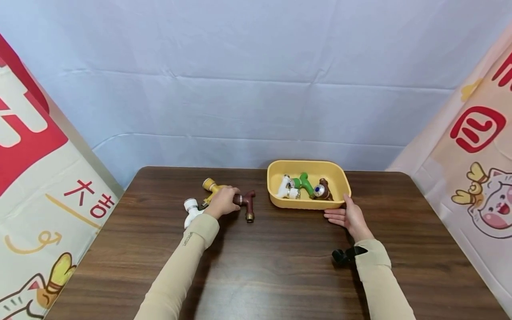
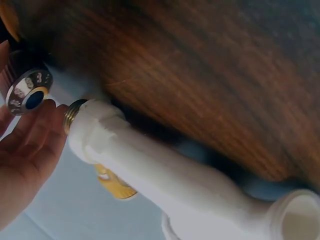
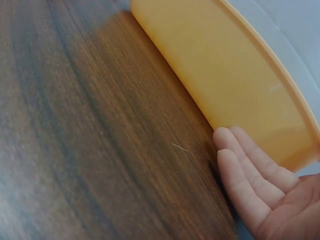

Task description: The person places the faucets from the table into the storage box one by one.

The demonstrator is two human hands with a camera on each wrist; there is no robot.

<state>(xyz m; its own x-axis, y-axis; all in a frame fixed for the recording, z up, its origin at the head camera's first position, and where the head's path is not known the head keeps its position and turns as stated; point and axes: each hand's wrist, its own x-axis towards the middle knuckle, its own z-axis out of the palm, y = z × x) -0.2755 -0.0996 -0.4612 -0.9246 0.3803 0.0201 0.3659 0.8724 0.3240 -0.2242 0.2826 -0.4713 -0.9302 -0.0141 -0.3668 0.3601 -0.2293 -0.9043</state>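
Observation:
My left hand point(image 1: 225, 201) is at a maroon faucet point(image 1: 250, 205) on the table, its fingers about the knob point(image 2: 31, 92). Close by that hand lie a yellow faucet point(image 1: 212, 187) and a white faucet point(image 1: 192, 210), the latter partly behind the sleeve. At the near right corner of a yellow plastic basin point(image 1: 306, 204), my right hand point(image 1: 352, 218) holds on with the thumb at the rim and the fingers along the lower wall. Inside the basin are a white faucet point(image 1: 282, 188), a green faucet point(image 1: 306, 183) and a brown faucet point(image 1: 324, 189).
The dark wooden table point(image 1: 276, 266) meets a pale cloth backdrop point(image 1: 240, 98) behind the basin. Printed cloths hang at the left point(image 1: 80, 178) and right point(image 1: 476, 169). A black strap device point(image 1: 345, 256) sits at the right wrist.

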